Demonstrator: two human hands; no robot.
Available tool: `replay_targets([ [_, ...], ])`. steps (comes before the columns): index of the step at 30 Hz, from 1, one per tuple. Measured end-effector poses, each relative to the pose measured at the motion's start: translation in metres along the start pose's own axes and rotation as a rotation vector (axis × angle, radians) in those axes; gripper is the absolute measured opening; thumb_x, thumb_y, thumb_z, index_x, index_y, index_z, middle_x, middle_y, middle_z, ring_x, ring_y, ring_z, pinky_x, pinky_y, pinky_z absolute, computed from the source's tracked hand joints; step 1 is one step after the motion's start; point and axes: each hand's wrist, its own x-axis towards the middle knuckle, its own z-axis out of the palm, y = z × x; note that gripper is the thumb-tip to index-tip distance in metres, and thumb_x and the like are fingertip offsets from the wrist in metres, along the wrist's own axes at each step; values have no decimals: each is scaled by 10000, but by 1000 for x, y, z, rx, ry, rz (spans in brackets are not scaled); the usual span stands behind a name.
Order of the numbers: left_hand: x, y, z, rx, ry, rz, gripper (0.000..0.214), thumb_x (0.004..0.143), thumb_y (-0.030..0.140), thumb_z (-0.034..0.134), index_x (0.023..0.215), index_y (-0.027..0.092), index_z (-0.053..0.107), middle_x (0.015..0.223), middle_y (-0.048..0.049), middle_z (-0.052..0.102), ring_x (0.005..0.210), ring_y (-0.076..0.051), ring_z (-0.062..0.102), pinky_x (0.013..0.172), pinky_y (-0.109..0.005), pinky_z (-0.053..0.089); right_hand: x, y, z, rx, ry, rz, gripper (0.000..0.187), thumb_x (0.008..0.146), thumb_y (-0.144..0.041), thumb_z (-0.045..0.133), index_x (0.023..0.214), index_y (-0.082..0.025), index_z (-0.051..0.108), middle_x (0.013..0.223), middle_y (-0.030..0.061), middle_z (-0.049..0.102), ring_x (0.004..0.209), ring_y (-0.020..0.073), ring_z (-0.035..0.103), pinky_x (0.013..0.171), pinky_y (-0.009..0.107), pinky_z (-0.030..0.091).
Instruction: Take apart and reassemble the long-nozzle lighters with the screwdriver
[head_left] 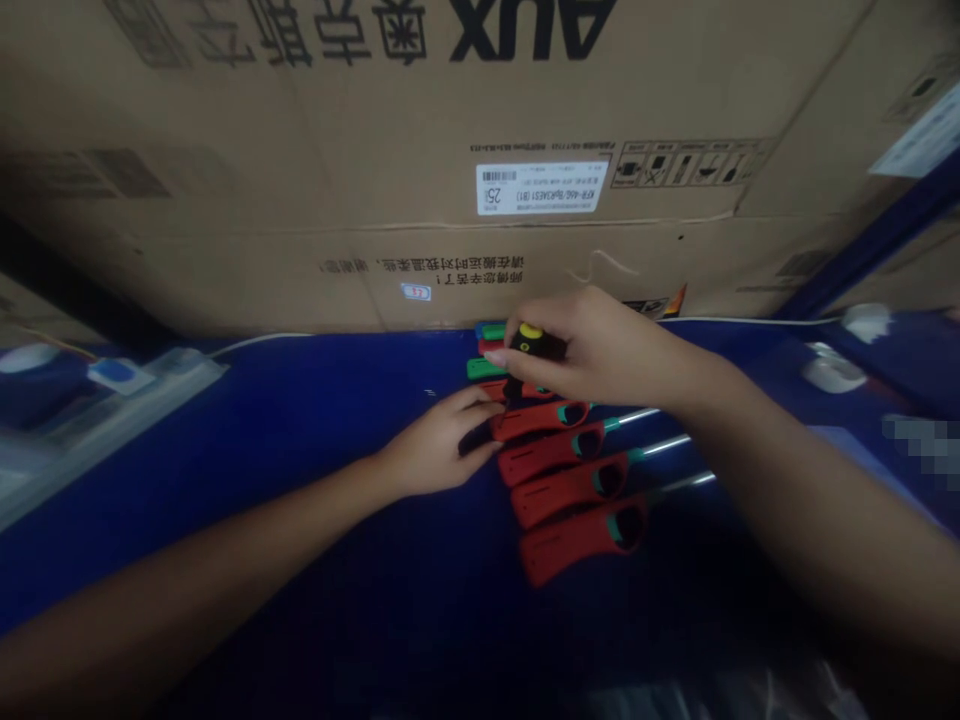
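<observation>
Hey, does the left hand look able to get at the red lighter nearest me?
Probably yes: the left hand is close by, and the blue table beside that lighter leaves the way free. The hand seems to hold a dark piece, though, which may need letting go first.

Sole camera, head-worn: positioned close before the AUX carton [360,180], facing it, pitched down onto the blue desk [322,400] at its foot.
</observation>
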Motion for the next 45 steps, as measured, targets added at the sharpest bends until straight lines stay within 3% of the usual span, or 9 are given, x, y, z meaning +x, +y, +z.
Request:
replay_targets([
  [15,-1,-2,1,-15,18,-2,331,911,267,625,1234,194,626,1202,-117,616,1158,-253,609,1042,-443,519,1,0,-1,-85,-32,61,270,946,-405,530,851,-176,638,662,9,565,614,138,452,624,279,287],
  [33,0,0,0,-18,16,1,319,902,273,635,1211,192,624,1182,-109,625,1130,-242,622,1014,-427,535,1,3,2,-81,-25,27,289,940,-391,526,810,-155,631,618,-7,527,570,112,417,593,267,283],
  [40,0,-2,3,9,21,15,294,931,311,625,1187,168,639,1147,-109,632,1090,-232,625,1005,-410,532,10,-18,4,-369,-30,248,415,933,-472,481,726,-153,650,608,57,572,559,152,473,552,289,232],
  [43,0,-3,4,-5,11,17,291,934,314,622,1187,172,645,1122,-99,633,1070,-227,626,994,-410,532,19,-30,7,-489,-21,358,534,936,-582,442,702,-152,655,624,88,608,596,192,540,550,292,251],
  [45,0,-3,3,-10,7,12,297,933,312,623,1190,164,644,1116,-100,631,1070,-227,624,991,-404,531,22,-34,9,-497,-20,376,519,943,-576,442,742,-150,661,666,98,638,621,205,572,553,294,272],
])
